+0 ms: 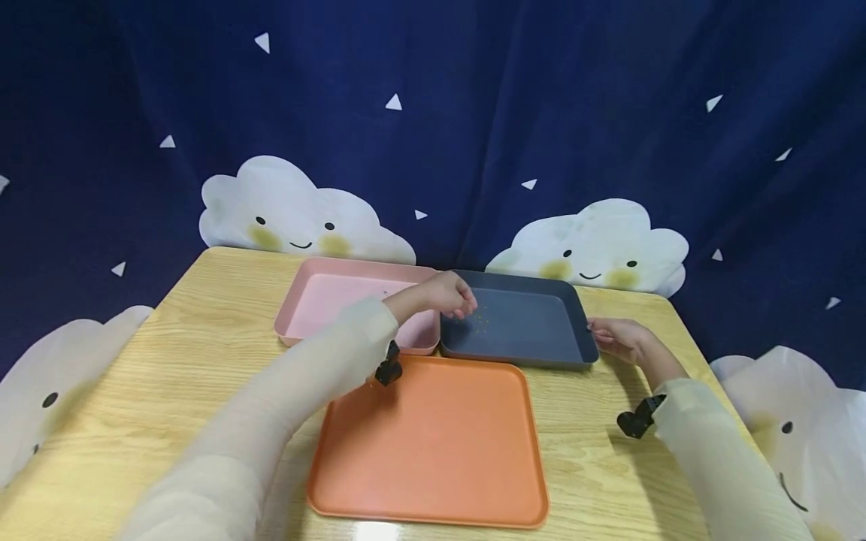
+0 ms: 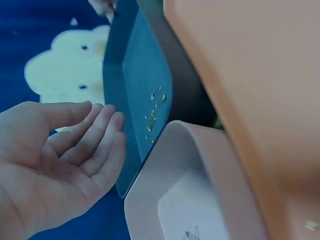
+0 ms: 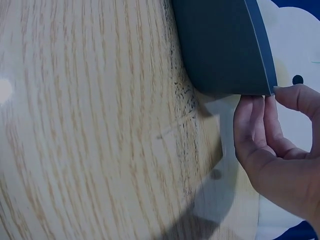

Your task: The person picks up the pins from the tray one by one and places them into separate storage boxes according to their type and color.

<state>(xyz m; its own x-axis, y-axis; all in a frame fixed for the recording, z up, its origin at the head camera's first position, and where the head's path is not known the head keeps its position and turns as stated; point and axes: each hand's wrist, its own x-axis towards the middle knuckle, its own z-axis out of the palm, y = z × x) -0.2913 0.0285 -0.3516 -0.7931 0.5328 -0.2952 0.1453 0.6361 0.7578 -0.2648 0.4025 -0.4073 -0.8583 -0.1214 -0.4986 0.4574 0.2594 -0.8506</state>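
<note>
- Orange tray (image 1: pixel 433 443): nearest the camera, lying flat on the wooden table (image 1: pixel 203 353); no hand touches it.
- Dark grey tray (image 1: pixel 521 327): just beyond the orange tray on the right, its left edge against the pink tray (image 1: pixel 338 304). A few small yellowish specks (image 2: pixel 154 114) lie on its floor near the left end.
- Left hand (image 1: pixel 446 294): hovers above the grey tray's left end with the palm exposed and the fingers relaxed, grasping nothing.
- Right hand (image 3: pixel 272 135): pinches the grey tray's right rim at the near corner, fingers beneath and thumb above.
- Handling: the grey tray looks like rigid, light, smooth plastic, likely slippery; the raised rim seems the best hold, ideally at opposite ends. Tilting would probably slide the specks.
</note>
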